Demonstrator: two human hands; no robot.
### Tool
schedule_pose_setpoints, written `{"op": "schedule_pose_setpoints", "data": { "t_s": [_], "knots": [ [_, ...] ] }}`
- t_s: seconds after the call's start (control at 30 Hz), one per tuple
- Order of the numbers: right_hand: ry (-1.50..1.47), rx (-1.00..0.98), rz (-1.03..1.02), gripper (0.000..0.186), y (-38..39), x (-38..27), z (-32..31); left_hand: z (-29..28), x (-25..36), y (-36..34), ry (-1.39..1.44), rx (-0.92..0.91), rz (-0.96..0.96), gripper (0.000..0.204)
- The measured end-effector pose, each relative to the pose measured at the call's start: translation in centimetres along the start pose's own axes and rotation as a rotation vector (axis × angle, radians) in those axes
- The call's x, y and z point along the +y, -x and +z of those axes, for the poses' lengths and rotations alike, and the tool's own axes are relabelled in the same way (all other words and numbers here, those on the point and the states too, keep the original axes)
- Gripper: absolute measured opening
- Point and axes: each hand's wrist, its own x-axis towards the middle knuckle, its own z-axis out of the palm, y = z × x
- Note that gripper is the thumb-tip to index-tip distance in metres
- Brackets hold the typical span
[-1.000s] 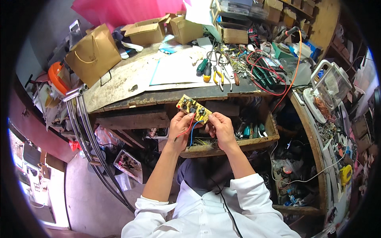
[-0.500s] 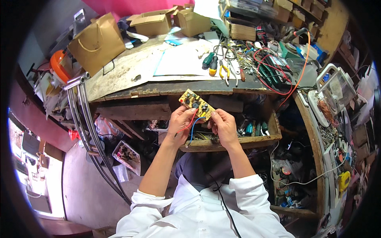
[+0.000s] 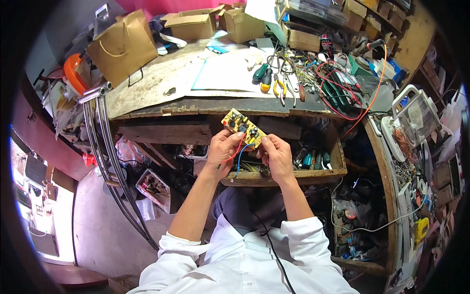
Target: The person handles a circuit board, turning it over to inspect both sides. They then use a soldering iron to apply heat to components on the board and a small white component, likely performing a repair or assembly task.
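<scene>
Workbench (image 3: 203, 105) cluttered at twelve o'clock from circuit board (image 3: 244, 128), brown bag (image 3: 122, 46) at ten, pale floor (image 3: 98, 220) at eight; left hand (image 3: 223, 148) and right hand (image 3: 277, 156) pinch board, fingers closed.

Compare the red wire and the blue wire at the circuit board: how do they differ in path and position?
Path: the red wire slants across the left hand, while the blue wire bends and hangs between the left hand and the right hand.
Position: the red wire's top lies higher and farther left on the circuit board than the blue wire's.
Shared: both are thin and run down from the held board.
</scene>
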Motion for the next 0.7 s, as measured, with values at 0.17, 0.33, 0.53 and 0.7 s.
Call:
{"op": "schedule_pose_setpoints", "data": {
  "t_s": [0.17, 0.33, 0.53, 0.7],
  "knots": [
    [0.014, 0.003, -0.016, 0.026, -0.15, 0.51, -0.04, 0.28, -0.14, -0.11, 0.016, 0.005, -0.001, 0.02],
    [0.029, 0.013, 0.018, 0.028, -0.08, 0.04, 0.12, 0.86, 0.3, 0.13, 0.047, 0.023, -0.012, 0.017],
    [0.032, 0.016, 0.008, 0.028, -0.06, 0.16, 0.17, 0.5, 0.1, 0.02, 0.031, 0.031, -0.008, 0.018],
    [0.048, 0.024, -0.002, 0.028, 0.05, 0.08, 0.18, 0.89, 0.34, 0.2, 0.037, 0.016, 0.0, 0.019]
  ]
}}
